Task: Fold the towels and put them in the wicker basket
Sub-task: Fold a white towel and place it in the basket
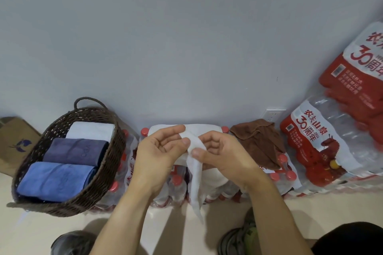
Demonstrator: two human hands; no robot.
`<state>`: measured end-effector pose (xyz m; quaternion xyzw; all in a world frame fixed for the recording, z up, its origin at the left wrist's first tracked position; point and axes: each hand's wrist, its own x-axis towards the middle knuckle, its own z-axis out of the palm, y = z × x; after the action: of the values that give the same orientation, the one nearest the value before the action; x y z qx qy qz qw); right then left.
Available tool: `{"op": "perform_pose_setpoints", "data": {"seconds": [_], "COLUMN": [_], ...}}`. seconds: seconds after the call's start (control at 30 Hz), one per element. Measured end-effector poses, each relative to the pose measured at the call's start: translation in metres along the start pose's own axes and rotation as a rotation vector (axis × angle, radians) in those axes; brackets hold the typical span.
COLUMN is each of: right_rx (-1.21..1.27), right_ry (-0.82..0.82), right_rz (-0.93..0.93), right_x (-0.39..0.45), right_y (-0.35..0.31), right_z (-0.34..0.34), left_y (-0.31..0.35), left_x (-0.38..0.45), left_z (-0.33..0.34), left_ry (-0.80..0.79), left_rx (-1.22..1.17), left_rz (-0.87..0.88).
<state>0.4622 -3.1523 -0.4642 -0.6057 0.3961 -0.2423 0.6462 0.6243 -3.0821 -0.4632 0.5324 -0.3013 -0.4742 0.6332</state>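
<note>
We see the pale grey-blue wall (186,37) fill the upper view, and along its foot shrink-wrapped packs of red-capped water bottles (323,151), stacked high at the right and running low across the middle, where they serve as a work surface. On the low packs at the left sits the dark brown oval wicker basket (103,174) with a loop handle at its far end; inside it three folded towels lie side by side in a row: a bright blue folded towel (53,182) nearest us, a slate-blue folded towel (76,151) in the middle, and a white folded towel (91,130) farthest, against the far rim. A brown cardboard box (16,143) stands on the floor to the left of the basket. To the right of our hands a crumpled brown towel (259,141) lies unfolded on the bottle tops, draping over their front edge. Directly before us a thin white towel (195,184) is raised above the packs; part of it spreads behind the hands, and a narrow twisted tail hangs down from them to a point. Our left hand (159,151) pinches its upper fold between thumb and curled fingers, and our right hand (223,155) pinches it just beside, thumb pressed on the cloth, the two hands almost touching.
</note>
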Motion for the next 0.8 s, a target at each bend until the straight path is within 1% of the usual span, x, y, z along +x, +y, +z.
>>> {"op": "perform_pose_setpoints", "data": {"seconds": [0.07,0.1,0.17,0.2,0.23,0.3,0.4,0.43,0.57,0.67,0.73,0.8], "right_rx": [-0.019,-0.040,-0.099,-0.121,-0.127,-0.127,-0.122,-0.115,-0.111,-0.102,-0.178,-0.311], "right_ry": [0.038,0.049,0.048,0.037,0.022,-0.013,-0.059,-0.068,-0.077,-0.172,-0.242,-0.297], "right_rz": [-0.040,-0.061,-0.094,-0.101,-0.099,-0.085,-0.061,-0.053,-0.055,-0.048,-0.018,0.050], "right_x": [-0.001,-0.001,-0.003,-0.004,-0.005,-0.007,-0.010,-0.011,-0.014,-0.016,-0.016,-0.018], "right_y": [-0.004,-0.007,-0.012,-0.014,-0.017,-0.020,-0.024,-0.025,-0.029,-0.031,-0.029,-0.026], "right_z": [-0.002,-0.003,-0.005,-0.005,-0.005,-0.004,-0.002,-0.001,0.000,-0.004,-0.005,-0.008], "left_y": [0.003,0.004,0.005,0.006,0.007,0.009,0.011,0.011,0.009,0.008,0.006,0.005], "left_x": [-0.001,-0.001,-0.001,-0.002,-0.002,-0.002,-0.001,-0.001,-0.001,-0.002,0.000,0.003], "left_z": [0.000,-0.001,-0.003,-0.003,-0.003,-0.003,-0.005,-0.005,0.000,0.002,0.000,-0.005], "left_ry": [-0.041,-0.039,-0.006,-0.005,-0.025,-0.104,-0.210,-0.215,-0.111,-0.047,0.011,0.067], "left_rx": [0.113,0.244,0.525,0.603,0.631,0.613,0.468,0.426,0.407,0.418,0.432,0.464], "left_rz": [0.018,0.055,0.179,0.241,0.283,0.305,0.233,0.208,0.194,0.189,0.193,0.201]}}
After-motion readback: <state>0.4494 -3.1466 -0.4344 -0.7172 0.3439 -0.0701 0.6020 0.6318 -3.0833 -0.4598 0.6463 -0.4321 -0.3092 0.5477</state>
